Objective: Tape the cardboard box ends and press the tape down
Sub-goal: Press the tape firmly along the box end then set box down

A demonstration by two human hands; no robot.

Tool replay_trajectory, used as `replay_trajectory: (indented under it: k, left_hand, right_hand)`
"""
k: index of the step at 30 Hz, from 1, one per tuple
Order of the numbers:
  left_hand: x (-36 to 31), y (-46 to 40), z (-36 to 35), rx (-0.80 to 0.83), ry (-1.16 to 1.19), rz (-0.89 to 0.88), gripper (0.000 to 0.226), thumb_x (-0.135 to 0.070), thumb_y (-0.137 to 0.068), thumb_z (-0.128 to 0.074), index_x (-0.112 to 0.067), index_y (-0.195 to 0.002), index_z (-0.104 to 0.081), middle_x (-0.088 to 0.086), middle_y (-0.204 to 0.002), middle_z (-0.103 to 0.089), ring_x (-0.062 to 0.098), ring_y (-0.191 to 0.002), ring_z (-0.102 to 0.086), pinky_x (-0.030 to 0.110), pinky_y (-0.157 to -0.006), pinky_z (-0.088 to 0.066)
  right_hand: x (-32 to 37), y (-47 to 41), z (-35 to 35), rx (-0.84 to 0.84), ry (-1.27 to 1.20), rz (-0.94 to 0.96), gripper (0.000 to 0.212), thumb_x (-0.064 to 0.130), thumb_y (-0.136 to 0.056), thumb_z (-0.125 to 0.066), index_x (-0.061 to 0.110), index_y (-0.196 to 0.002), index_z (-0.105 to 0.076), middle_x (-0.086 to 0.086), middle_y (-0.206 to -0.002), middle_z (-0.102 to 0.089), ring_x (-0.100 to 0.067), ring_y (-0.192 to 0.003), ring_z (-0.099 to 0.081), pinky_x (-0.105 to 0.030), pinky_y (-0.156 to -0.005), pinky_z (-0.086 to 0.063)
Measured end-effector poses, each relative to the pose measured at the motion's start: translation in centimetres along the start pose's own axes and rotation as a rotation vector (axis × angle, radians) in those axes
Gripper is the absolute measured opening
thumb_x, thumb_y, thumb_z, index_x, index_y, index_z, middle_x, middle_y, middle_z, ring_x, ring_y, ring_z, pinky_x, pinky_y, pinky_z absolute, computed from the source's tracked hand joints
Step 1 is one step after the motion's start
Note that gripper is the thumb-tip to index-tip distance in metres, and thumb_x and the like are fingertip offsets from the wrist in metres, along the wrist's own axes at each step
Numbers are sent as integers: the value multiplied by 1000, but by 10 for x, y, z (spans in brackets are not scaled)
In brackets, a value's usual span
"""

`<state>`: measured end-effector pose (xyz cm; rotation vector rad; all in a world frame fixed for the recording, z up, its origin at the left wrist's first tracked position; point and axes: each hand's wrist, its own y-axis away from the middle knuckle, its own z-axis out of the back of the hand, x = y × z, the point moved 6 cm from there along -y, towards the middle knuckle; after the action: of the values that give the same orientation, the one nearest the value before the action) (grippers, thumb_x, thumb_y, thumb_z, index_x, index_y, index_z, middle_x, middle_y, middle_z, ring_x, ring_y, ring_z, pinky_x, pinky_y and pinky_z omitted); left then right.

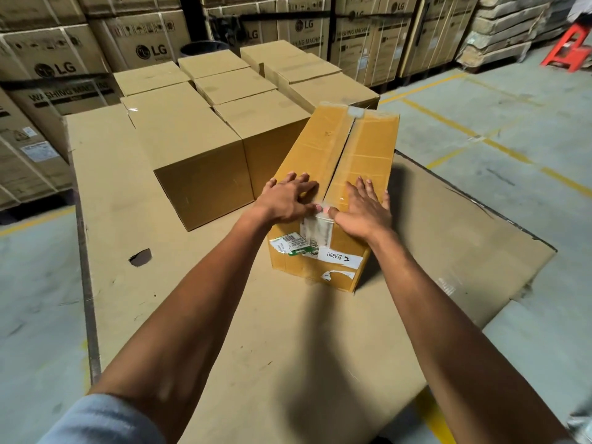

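Note:
A long yellowish cardboard box (358, 149) lies on flat cardboard sheets, its two top flaps meeting at a dark centre seam. Clear tape (315, 227) runs over the near top edge and down the near end, above torn labels. My left hand (286, 200) lies flat on the left flap, fingers spread. My right hand (363, 209) lies flat on the right flap. Both thumbs press on the tape at the near edge of the seam. Another strip of tape (355, 112) shows at the far end. No tape roll is in view.
Several plain brown boxes (192, 149) stand close to the left and behind the box. Flat cardboard sheets (153, 290) cover the floor. Stacked washing machine cartons (57, 68) line the back. A red stool (568, 48) stands at far right on the concrete floor.

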<state>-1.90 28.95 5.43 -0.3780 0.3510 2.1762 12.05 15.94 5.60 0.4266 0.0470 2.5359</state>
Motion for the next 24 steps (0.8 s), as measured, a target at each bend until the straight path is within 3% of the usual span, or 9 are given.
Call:
replay_trajectory:
  k: [3,7,10,16,24]
  left_hand:
    - [-4,-1,-1,-118,-11,68,72,-66,-102,-62,-39,-165,-42,-6,-181,-26,21,-170,-16,56,-137,-4]
    - [-6,0,-8,-273,-25,181,64,-76,-98,-58,-43,-153,-53,4,-172,-46,21,-165,-33,56,-136,-12]
    - [-9,2,-8,-237,-36,155,66,-75,-102,-51,-42,-159,-47,4,-177,-37,22,-167,-26,58,-137,-7]
    - [-6,2,-2,24,50,79,82,-62,-104,-61,-35,-172,-26,-6,-184,-8,22,-171,1,63,-133,10]
    - [-14,4,-9,-255,24,234,63,-72,-100,-60,-44,-155,-51,-5,-174,-41,15,-168,-23,55,-136,-3]
  right_hand:
    - [2,-1,-2,-53,18,-12,84,71,-100,-43,30,-169,-19,-1,-179,-2,-20,-165,5,-54,-132,8]
    - [8,4,-4,-145,29,-33,67,58,-106,-38,32,-167,-26,-1,-179,-9,-23,-166,-1,-54,-132,4]
    - [7,7,-4,-123,37,-20,67,55,-108,-33,31,-169,-20,-2,-179,-5,-24,-166,3,-54,-132,6]
    - [0,2,-4,63,13,19,85,72,-102,-37,31,-171,-8,1,-178,10,-24,-164,17,-56,-129,14]
    - [8,1,-8,-71,49,-25,65,60,-108,-32,37,-168,-22,2,-179,-4,-27,-165,5,-57,-131,7]
